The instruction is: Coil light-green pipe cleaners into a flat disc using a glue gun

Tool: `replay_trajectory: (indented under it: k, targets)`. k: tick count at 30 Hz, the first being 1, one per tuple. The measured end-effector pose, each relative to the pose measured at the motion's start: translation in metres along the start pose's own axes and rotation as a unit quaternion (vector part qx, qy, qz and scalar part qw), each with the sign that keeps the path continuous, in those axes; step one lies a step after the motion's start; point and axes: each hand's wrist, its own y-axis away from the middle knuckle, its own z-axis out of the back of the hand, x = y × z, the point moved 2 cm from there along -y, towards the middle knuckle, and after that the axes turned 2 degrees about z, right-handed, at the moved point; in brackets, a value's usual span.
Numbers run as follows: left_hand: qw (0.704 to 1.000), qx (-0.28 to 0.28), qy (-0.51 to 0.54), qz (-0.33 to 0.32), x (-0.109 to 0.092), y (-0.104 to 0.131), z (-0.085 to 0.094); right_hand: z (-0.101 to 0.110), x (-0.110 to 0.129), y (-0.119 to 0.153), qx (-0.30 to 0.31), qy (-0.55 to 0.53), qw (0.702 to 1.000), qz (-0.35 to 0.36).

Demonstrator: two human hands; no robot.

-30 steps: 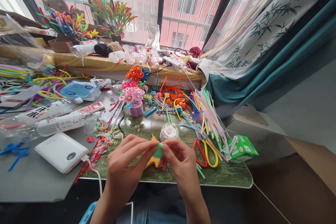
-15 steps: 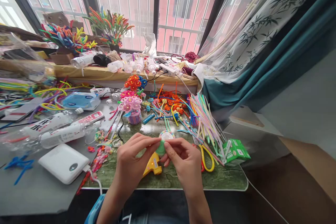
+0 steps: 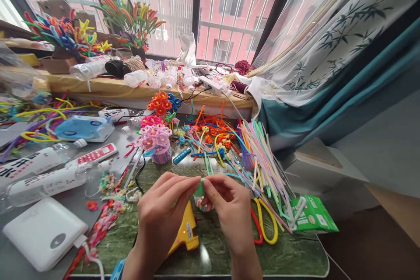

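My left hand point(image 3: 160, 210) and my right hand point(image 3: 226, 210) meet near the middle, both pinching a small green piece point(image 3: 199, 189) between their fingertips. Just below the fingers, partly covered by them, is a small round striped item point(image 3: 202, 204). A yellow glue gun point(image 3: 187, 229) lies on the green table point(image 3: 210, 256), partly behind my left hand. Two light green stems point(image 3: 208, 164) lie beyond my fingertips.
Pink pipe-cleaner flowers in a striped pot point(image 3: 162, 153) stand ahead. Pastel pipe cleaners point(image 3: 265, 162), scissors with yellow and red handles point(image 3: 269, 223) and a green box point(image 3: 311, 214) are right. Bottles point(image 3: 49, 183) and a white power bank point(image 3: 44, 232) are left.
The view has moved closer to the table, so things appear larger and more spread out. The round item sits lower relative to my fingers; both hands still pinch the green piece.
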Motion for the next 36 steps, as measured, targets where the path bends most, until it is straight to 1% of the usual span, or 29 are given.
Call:
replay_trajectory:
  k: [3,6,11,14,18,22,24,27,32,36]
  targets:
    - [1.000,-0.008,-0.008,-0.006,-0.001,0.003,0.001,-0.002,-0.002,0.003,-0.015,0.019,1.000,0.008]
    - [1.000,-0.019,-0.012,-0.018,-0.007,0.007,0.004,-0.003,-0.001,0.009,-0.015,0.023,1.000,0.011]
    - [0.998,-0.026,-0.019,-0.055,-0.024,0.013,0.012,-0.002,0.007,0.025,-0.004,0.026,0.999,0.039]
    - [0.997,-0.030,-0.018,-0.071,-0.036,0.018,0.014,0.000,0.011,0.036,-0.021,0.035,0.997,0.070]
    - [0.994,-0.039,-0.046,-0.094,-0.051,0.022,0.016,0.002,0.017,0.048,-0.053,0.028,0.993,0.102]
    - [0.990,-0.034,-0.061,-0.119,-0.059,0.017,0.017,0.002,0.024,0.052,-0.059,0.029,0.992,0.108]
    - [0.990,-0.030,-0.065,-0.120,-0.057,0.015,0.014,0.002,0.024,0.051,-0.064,0.034,0.992,0.102]
    - [0.990,-0.027,-0.079,-0.118,-0.049,0.014,0.008,0.003,0.019,0.045,-0.072,0.035,0.992,0.093]
    - [0.988,-0.022,-0.103,-0.112,-0.032,0.008,0.000,0.001,0.006,0.026,-0.076,0.042,0.993,0.075]
    - [0.984,-0.016,-0.123,-0.124,-0.022,0.000,-0.003,-0.005,-0.001,0.014,-0.070,0.052,0.994,0.068]
